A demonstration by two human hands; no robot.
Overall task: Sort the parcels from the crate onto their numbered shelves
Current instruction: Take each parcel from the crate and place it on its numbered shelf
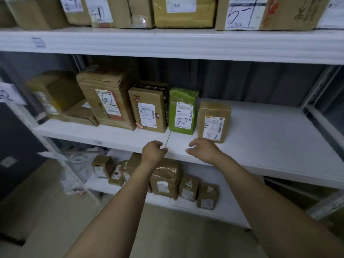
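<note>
Both arms reach toward the front edge of the middle shelf (260,146). The left hand (153,150) is over the edge, and its grip is loosely curled and holds nothing. The right hand (202,149) is just beside it, near the small brown parcel (214,121); its grip is apart, with relaxed fingers, and it touches no parcel.

The small brown parcel stands upright on the middle shelf, and its label is marked 5-2. To its left the green parcel (183,110), the carton with dark letters (149,110) and the tall carton (108,103) stand in one row, each marked 5-2.

On the upper shelf (167,41) stands a big box (260,12) marked 5-1. On the lower shelf (223,211) stand several small brown packets (165,179).
</note>
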